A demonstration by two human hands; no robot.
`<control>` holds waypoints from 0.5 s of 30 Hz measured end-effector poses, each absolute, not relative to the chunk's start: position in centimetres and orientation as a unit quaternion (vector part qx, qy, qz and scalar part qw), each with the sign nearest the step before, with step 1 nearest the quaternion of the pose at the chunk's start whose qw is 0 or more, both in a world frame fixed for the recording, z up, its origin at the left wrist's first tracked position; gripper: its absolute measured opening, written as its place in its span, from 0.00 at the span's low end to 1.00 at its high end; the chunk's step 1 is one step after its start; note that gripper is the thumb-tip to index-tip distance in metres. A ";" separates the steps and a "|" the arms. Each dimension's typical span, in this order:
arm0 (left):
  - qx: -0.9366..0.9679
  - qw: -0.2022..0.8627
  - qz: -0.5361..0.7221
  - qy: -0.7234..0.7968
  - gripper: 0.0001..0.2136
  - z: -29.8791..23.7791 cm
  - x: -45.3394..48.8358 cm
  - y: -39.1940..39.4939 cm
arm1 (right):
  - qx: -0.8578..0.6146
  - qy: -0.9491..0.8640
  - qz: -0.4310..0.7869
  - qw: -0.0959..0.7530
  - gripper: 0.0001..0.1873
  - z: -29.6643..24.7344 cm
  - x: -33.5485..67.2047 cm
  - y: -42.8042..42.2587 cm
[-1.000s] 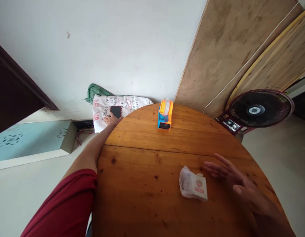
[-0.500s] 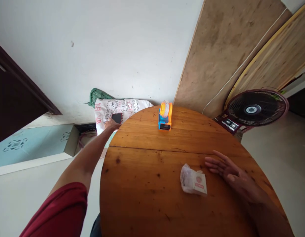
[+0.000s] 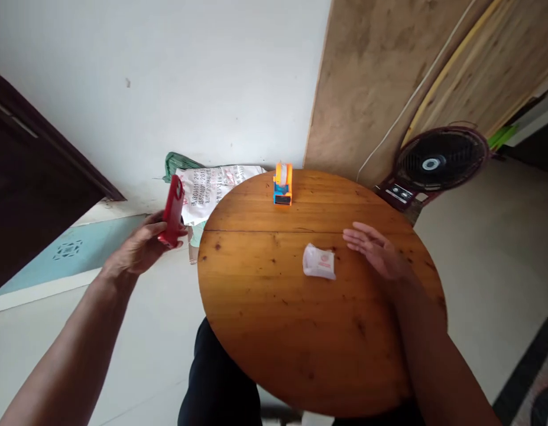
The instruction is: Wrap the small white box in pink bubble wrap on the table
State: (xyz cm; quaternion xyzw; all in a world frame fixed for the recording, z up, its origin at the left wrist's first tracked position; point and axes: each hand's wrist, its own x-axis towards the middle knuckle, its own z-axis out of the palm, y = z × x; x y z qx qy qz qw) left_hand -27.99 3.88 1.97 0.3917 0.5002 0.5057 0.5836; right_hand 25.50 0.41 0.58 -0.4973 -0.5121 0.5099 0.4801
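My left hand [image 3: 145,239] is closed around a phone in a red case [image 3: 172,212], held upright beyond the left edge of the round wooden table [image 3: 256,296]. The back of the case and its camera bump show. Over on the right side, my right hand [image 3: 378,251] is held with its fingers stretched out and nothing in it. Nearest to it lies a small white packet in thin, crumpled plastic [image 3: 320,262], with a red print on top; hand and packet are apart. An orange and blue tape dispenser [image 3: 282,184] stands at the table's far edge.
A white printed sack [image 3: 211,189] and a green bag [image 3: 178,164] lie against the wall behind the table. A dark fan [image 3: 433,165] stands at the right, beside a wooden panel [image 3: 366,77]. A pale blue box-like piece [image 3: 70,248] is at the left.
My left hand has brought the phone up and turned it, so its red back now shows instead of the dark face. The view has shifted; my right hand remains open beside the packet.
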 end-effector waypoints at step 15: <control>0.530 0.516 0.529 0.416 0.46 4.7 -0.5 -6.0 | -0.428 -0.597 0.490 0.470 0.25 8.7 16.3 -4.7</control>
